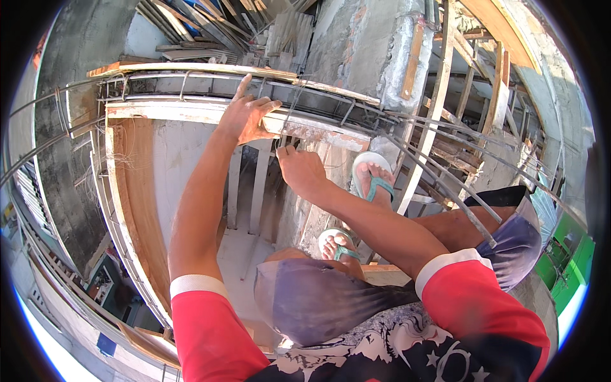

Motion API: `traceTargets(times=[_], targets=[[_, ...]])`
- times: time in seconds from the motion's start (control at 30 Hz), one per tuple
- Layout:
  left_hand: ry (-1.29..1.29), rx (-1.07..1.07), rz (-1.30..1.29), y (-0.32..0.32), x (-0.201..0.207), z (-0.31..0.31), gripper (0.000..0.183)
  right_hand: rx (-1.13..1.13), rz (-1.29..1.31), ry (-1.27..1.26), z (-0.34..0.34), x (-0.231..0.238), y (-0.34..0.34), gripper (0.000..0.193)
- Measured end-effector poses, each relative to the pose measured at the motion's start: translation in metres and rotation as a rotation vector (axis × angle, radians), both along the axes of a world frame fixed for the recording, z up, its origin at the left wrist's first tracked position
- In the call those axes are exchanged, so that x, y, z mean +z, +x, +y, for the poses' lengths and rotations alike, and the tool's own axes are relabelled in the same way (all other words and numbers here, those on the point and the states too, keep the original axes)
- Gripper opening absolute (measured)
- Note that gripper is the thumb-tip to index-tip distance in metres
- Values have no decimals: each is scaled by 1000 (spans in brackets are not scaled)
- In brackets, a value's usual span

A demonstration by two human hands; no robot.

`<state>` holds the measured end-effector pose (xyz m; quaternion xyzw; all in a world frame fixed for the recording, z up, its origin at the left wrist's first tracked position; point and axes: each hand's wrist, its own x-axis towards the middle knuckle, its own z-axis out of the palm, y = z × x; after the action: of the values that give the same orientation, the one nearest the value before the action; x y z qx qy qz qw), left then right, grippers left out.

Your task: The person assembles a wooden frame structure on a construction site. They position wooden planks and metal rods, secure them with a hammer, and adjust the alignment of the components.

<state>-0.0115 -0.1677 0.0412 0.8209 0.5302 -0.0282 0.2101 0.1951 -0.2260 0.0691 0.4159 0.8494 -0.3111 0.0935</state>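
Observation:
My left hand (250,118) is spread over the near formwork board (172,111), index finger reaching toward the far board (210,69). Between the two boards lies a cage of thin steel reinforcing bars (191,98) with bent stirrups. Just below the near board's edge, my right hand (302,169) is closed in a pinch. A thin wire (292,109) crosses the near board and runs down to the right hand's fingertips, where its end is hidden.
Long bare rebars (458,130) stick out to the right, past my knee. My sandalled feet (372,178) stand on a rough ledge above a drop. Timber props (436,108) rise at right. Scrap planks (210,32) pile up at the back. A wooden form side (130,184) runs along the left.

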Motion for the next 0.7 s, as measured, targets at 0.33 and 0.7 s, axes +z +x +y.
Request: traceTargets(times=[0.33, 0.7], targets=[[17, -11, 42, -3, -3, -3, 86, -86, 167, 173, 81, -7, 79, 20], [161, 305, 71, 24, 4, -64, 97, 33, 311, 160, 119, -16, 67, 18]])
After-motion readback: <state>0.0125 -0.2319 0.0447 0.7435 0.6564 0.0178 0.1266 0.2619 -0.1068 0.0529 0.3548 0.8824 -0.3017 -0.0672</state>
